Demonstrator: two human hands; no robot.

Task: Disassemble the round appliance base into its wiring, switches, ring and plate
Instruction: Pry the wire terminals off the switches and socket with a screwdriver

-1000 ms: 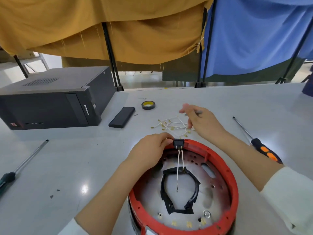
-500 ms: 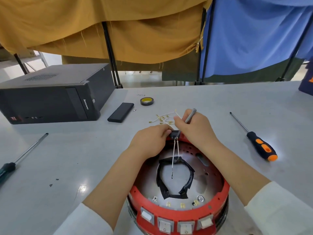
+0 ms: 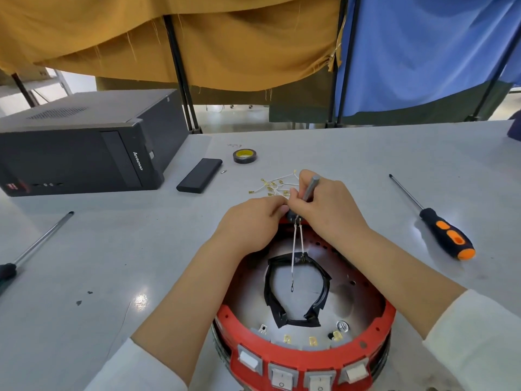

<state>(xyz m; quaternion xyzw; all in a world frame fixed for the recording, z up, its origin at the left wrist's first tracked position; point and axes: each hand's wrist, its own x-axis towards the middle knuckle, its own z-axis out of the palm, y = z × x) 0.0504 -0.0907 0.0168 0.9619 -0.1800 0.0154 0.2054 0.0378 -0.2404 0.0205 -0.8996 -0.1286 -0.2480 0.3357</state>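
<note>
Head view: round appliance base [image 3: 304,348] on grey surface [image 3: 112,263], near edge. Inside red ring [image 3: 377,325]: metal plate [image 3: 346,289], black gasket loop [image 3: 296,289], two white wires [image 3: 297,244] hanging from small black switch [image 3: 293,215] at far rim. Left hand [image 3: 251,224] pinching that switch. Right hand [image 3: 329,207] curled round thin grey tool [image 3: 310,187]. Four rocker switches [image 3: 303,375] in front wall. Loose wires [image 3: 277,186] just beyond the hands.
</note>
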